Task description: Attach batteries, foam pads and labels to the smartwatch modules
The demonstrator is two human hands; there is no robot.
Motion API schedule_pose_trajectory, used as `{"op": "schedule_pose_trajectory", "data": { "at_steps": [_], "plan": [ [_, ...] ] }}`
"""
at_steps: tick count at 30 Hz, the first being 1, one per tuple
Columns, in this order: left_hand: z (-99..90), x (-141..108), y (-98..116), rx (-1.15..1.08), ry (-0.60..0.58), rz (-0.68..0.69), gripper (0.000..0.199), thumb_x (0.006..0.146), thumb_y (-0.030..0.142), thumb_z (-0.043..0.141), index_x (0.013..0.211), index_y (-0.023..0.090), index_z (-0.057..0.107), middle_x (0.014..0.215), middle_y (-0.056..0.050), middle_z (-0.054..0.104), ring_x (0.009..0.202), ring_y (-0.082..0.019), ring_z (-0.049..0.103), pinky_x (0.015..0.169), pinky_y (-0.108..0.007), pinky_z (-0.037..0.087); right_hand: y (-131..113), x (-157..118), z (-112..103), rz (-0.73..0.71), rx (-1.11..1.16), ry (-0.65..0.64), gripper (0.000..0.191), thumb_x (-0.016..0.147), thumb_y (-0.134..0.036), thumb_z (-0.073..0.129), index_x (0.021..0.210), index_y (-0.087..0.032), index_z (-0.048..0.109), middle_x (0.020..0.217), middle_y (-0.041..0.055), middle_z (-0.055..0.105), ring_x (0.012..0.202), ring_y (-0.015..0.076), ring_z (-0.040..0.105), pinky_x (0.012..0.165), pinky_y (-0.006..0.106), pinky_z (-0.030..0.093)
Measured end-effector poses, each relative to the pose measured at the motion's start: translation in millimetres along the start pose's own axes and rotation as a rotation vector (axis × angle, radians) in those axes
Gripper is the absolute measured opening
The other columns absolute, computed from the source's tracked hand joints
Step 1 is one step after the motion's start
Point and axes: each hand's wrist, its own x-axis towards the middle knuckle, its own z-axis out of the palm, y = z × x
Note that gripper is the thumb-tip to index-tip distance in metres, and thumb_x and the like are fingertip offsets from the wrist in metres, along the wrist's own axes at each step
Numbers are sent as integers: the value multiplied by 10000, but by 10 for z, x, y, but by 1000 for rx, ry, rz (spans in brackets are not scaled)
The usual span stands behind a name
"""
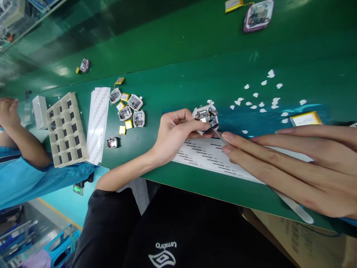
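The tool (297,209) looks smooth metal, the casing (196,111) plastic, the printed sheet (208,156) paper, the tabletop (173,82) glossy.

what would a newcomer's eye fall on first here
Probably the large right hand at lower right, its slim tool at the open device in the left hand, near centre. Next, perhaps, white pieces scattered right of the device, and the pale compartment tray at left.

Near the front edge of the bench (178,85), the left hand (170,137) grips an open device housing (206,113); the right hand (320,167) holds a tweezer-like metal tool (219,136), tip at the housing.
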Motion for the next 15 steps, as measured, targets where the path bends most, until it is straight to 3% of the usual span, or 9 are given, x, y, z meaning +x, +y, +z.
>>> {"op": "schedule_pose_trajectory", "data": {
  "at_steps": [2,7,15],
  "plan": [
    [5,-4,-8,0,5,4,322,769,140,768,596,176,499,656,24,629,755,-177,767,808,-345,645,20,66,-39,-53,-31,-5,365,1013,-481,621,1372,-436,672,1171,-5,782,1178,250,661,955,489,591],
    [12,-19,-40,-38,0,-1,297,752,141,768,596,174,517,692,11,681,749,-168,759,797,-338,647,-8,340,-90,-473,-169,111,434,1006,-269,635,1413,-420,634,1311,-69,742,1241,162,661,1028,393,599],
    [9,-1,-85,-22,20,11,314,697,186,850,587,173,557,635,32,630,705,-150,731,748,-307,622,-14,426,-83,-590,-206,115,306,1005,-196,602,1267,-282,734,1372,30,715,1242,203,666,989,427,601]
  ]
}}
